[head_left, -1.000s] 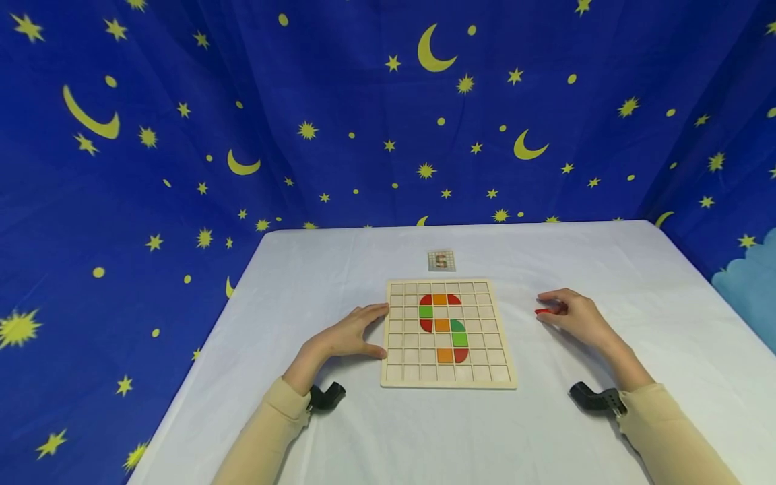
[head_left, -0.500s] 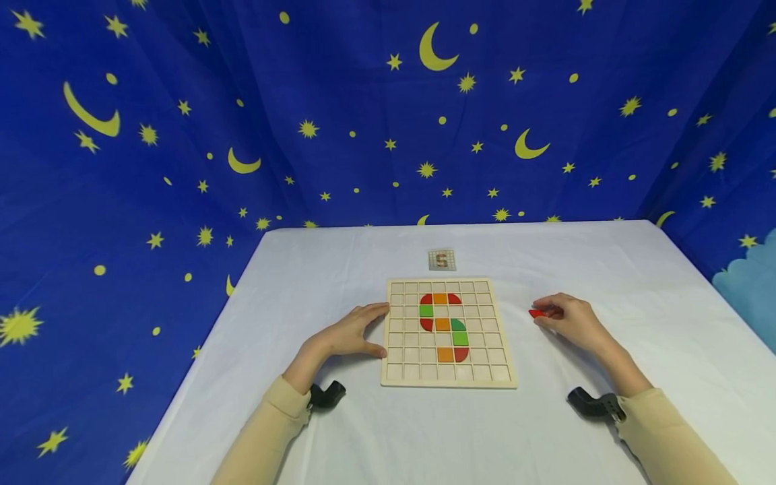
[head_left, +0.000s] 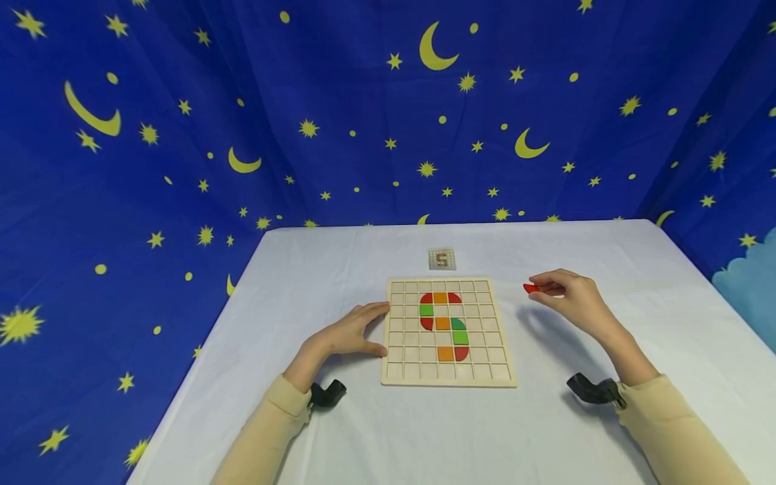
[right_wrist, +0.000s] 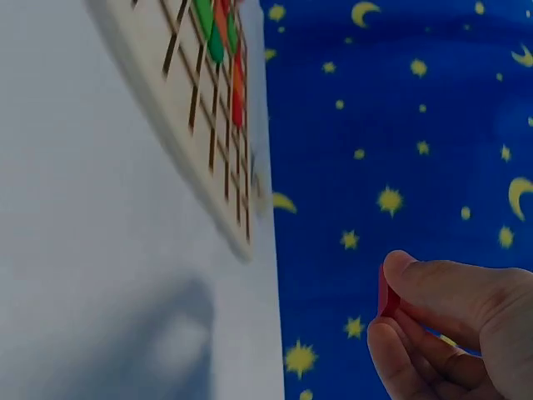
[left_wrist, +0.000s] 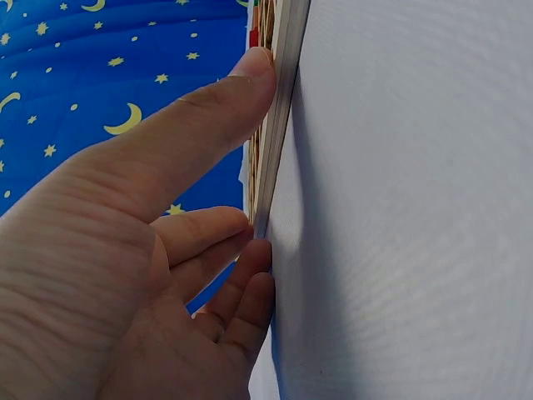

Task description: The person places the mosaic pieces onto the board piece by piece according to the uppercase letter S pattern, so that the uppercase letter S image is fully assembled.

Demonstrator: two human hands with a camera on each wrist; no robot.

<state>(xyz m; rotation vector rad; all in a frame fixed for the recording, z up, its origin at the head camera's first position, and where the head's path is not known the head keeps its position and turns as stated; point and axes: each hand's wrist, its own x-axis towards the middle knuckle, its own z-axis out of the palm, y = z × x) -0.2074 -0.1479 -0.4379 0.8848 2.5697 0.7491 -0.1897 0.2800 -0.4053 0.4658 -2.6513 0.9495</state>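
A square wooden grid board (head_left: 400,372) lies mid-table. Red, orange and green tiles in its cells form an S-like shape, with a bare cell at the lower left of the curve. My left hand (head_left: 348,333) touches the board's left edge with thumb and fingertips, fingers fairly straight, as the left wrist view also shows. To the right of the board, my right hand (head_left: 576,303) is raised above the cloth and pinches a small red tile (head_left: 530,288) between thumb and fingers. In the right wrist view the red tile (right_wrist: 386,293) shows edge-on, its full outline partly hidden by the fingers.
Behind the board lies a small pattern card (head_left: 442,259) showing an S-like figure on a grid. White cloth (head_left: 461,431) covers the table. A blue curtain (head_left: 364,81) with yellow moons and stars stands behind. Black wrist mounts (head_left: 591,389) sit by both cuffs.
My right hand has risen off the cloth and shifted slightly left, carrying the red tile; its shadow now lies apart on the cloth. The left hand and board stay in place.
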